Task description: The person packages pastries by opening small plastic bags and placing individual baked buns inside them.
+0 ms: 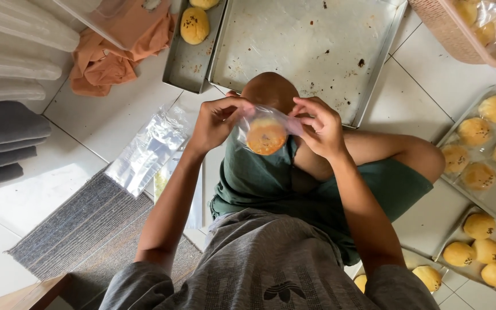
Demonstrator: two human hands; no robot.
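I sit cross-legged on a white tiled floor. My left hand (pixel 216 121) and my right hand (pixel 318 127) each pinch a top corner of a small clear plastic bag (pixel 267 129) held above my knee. A round golden bun (pixel 266 136) with dark specks sits inside the bag. Both hands are shut on the bag's edges.
A large bare metal baking tray (pixel 305 51) lies ahead, with a narrower tray (pixel 186 63) holding buns to its left. A stack of clear bags (pixel 144 152) lies at my left. Trays of buns (pixel 486 149) line the right. An orange cloth (pixel 104 63) and a grey mat (pixel 81 229) are at left.
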